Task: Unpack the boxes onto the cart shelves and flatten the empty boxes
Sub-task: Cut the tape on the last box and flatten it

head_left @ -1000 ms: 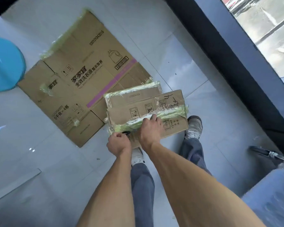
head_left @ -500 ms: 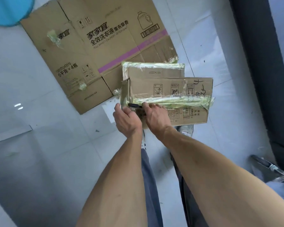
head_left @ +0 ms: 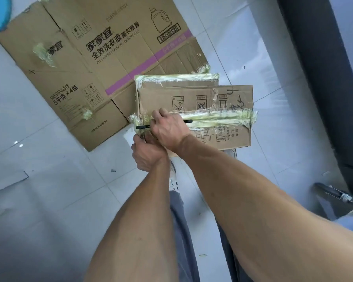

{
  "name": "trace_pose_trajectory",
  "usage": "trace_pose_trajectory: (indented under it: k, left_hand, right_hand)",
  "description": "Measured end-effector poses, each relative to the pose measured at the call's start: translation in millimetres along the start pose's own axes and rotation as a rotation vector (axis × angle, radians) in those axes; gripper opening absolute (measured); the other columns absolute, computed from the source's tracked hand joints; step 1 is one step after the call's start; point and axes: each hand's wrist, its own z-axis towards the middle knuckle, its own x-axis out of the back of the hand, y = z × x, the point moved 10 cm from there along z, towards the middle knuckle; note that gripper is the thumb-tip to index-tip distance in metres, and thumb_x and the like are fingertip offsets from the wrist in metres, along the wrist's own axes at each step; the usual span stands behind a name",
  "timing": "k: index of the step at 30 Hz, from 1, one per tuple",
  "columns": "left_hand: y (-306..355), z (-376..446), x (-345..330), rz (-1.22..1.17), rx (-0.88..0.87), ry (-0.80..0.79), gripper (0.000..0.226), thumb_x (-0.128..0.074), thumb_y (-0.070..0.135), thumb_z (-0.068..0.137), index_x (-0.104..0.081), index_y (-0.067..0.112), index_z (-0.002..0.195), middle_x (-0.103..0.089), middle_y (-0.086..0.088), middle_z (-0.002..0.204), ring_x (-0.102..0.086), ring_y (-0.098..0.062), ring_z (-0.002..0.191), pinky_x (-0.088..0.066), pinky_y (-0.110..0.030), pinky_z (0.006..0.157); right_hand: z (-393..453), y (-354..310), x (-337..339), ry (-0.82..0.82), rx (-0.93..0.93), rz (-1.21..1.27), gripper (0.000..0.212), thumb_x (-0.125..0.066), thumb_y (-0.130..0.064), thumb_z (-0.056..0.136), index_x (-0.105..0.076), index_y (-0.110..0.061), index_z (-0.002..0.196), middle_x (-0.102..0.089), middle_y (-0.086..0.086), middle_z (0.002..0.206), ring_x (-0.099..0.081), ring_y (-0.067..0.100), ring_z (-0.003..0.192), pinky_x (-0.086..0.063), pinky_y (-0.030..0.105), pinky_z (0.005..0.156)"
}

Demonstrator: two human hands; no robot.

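Gripping the near left corner of the small taped box [head_left: 194,102], the left hand [head_left: 149,157] has its fingers curled round the edge. Just beyond, the right hand [head_left: 169,129] curls round a black pen [head_left: 143,127] laid along the green tape seam. Farther off, a flattened detergent box [head_left: 86,64] lies on the tiled floor [head_left: 39,180].

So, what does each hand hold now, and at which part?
The right hand grips a black pen around its middle. The left hand holds the small taped box at its near left corner.
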Motion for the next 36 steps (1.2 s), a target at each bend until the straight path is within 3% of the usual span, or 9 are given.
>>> trace_pose_trajectory:
  k: [4,8,13,17,19,22,24,32,36]
  left_hand:
    - [14,12,4,0.003,-0.064,0.082,0.039,-0.038,0.044,0.102,-0.055,0.015,0.121,-0.06,-0.014,0.116,-0.056,-0.036,0.106,-0.035,-0.037,0.073]
    - [16,17,5,0.045,-0.079,0.089,0.041,-0.036,0.046,0.102,-0.056,0.015,0.12,-0.062,-0.013,0.115,-0.057,-0.033,0.104,-0.036,-0.037,0.071]
    - [13,9,0,0.031,-0.081,0.103,0.045,-0.033,0.047,0.102,-0.051,0.013,0.126,-0.059,-0.016,0.121,-0.054,-0.035,0.109,-0.034,-0.038,0.071]
    - [5,1,-2,0.002,-0.056,0.092,0.048,-0.029,0.048,0.103,-0.047,0.013,0.131,-0.057,-0.017,0.125,-0.053,-0.037,0.111,-0.038,-0.042,0.074]
    - [5,4,-1,0.001,-0.058,0.074,0.047,-0.028,0.045,0.104,-0.047,0.012,0.132,-0.059,-0.016,0.126,-0.054,-0.037,0.111,-0.041,-0.045,0.08]
    - [6,8,4,-0.002,-0.065,0.06,0.044,-0.028,0.039,0.105,-0.049,0.011,0.132,-0.061,-0.017,0.126,-0.055,-0.038,0.112,-0.042,-0.046,0.085]
    - [5,3,4,-0.032,-0.066,0.048,0.042,-0.029,0.037,0.105,-0.049,0.013,0.133,-0.062,-0.017,0.124,-0.055,-0.039,0.112,-0.041,-0.044,0.083]
    - [1,3,4,-0.066,-0.112,0.064,0.032,-0.034,0.034,0.103,-0.054,0.019,0.123,-0.068,-0.014,0.108,-0.06,-0.039,0.099,-0.045,-0.042,0.074]
    - [-1,14,8,-0.04,-0.148,0.118,0.036,-0.034,0.037,0.102,-0.056,0.018,0.123,-0.068,-0.013,0.107,-0.06,-0.039,0.095,-0.043,-0.042,0.069]
  right_hand:
    - [12,15,-8,-0.025,-0.016,-0.037,0.022,-0.044,-0.013,0.098,-0.06,-0.007,0.111,-0.051,0.011,0.113,-0.048,0.026,0.102,-0.045,0.034,0.055]
    - [-20,78,-32,-0.169,-0.219,-0.138,0.017,-0.047,-0.012,0.098,-0.059,-0.006,0.109,-0.053,0.011,0.104,-0.051,0.023,0.09,-0.058,0.038,0.069]
    - [-75,159,-48,-0.218,-0.397,-0.152,0.02,-0.048,-0.01,0.093,-0.059,-0.014,0.109,-0.046,0.008,0.091,-0.041,0.02,0.079,-0.043,0.031,0.059]
    - [-84,143,-40,-0.121,-0.509,0.057,0.023,-0.036,-0.01,0.099,-0.059,-0.011,0.104,-0.045,0.014,0.118,-0.045,0.028,0.108,-0.045,0.042,0.085]
    - [-86,122,-34,-0.057,-0.473,0.207,0.019,-0.039,-0.009,0.099,-0.057,-0.008,0.103,-0.043,0.015,0.128,-0.045,0.03,0.118,-0.045,0.047,0.092]
    - [-71,86,-8,0.092,-0.398,0.365,0.02,-0.041,-0.01,0.098,-0.056,-0.009,0.112,-0.047,0.01,0.114,-0.044,0.019,0.092,-0.045,0.036,0.069]
    - [-48,61,8,0.118,-0.31,0.425,0.023,-0.043,-0.011,0.097,-0.056,-0.011,0.115,-0.05,0.007,0.109,-0.046,0.019,0.09,-0.041,0.032,0.064]
    - [15,0,15,0.082,-0.038,0.299,0.028,-0.062,-0.035,0.088,-0.063,-0.017,0.109,-0.054,-0.001,0.111,-0.054,0.02,0.104,-0.034,0.031,0.06]
    - [21,-2,14,0.133,-0.021,0.348,0.023,-0.057,-0.022,0.089,-0.064,-0.016,0.11,-0.056,0.0,0.109,-0.053,0.02,0.102,-0.035,0.031,0.06]
